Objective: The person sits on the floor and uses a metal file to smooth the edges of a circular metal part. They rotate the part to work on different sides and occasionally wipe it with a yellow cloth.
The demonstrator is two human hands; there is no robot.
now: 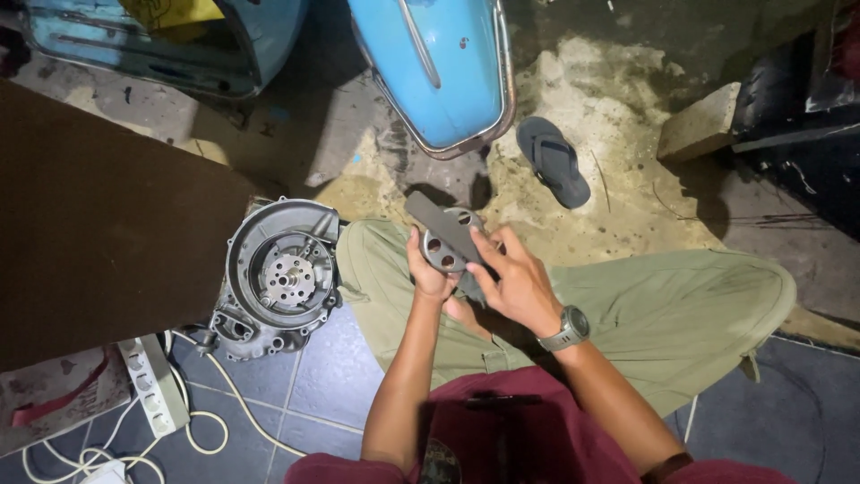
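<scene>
Two hands, both busy over the lap. Left hand [428, 273] grips 1 round metal disc [445, 244] w/ several round holes (three show, rest hidden), fingers curled under its lower edge. Right hand [515, 285] is closed around 1 flat dark file [441, 226], which lies diagonally across the disc's face, touching it; its upper end pokes out toward upper left. Wristwatch [568, 328] on the right wrist, 1 only.

On the tiled floor just left of the knee: 1 grey engine casing [279, 273], open side up, holding a round hub w/ small holes in its centre. Near it, lower left, 1 white power strip [152, 381] w/ a loose white cable [210, 421] coiled beside it.

Further off: 2 blue scooter body panels [443, 67], 1 dark sandal [554, 161], 1 pale block [700, 125] at right.
</scene>
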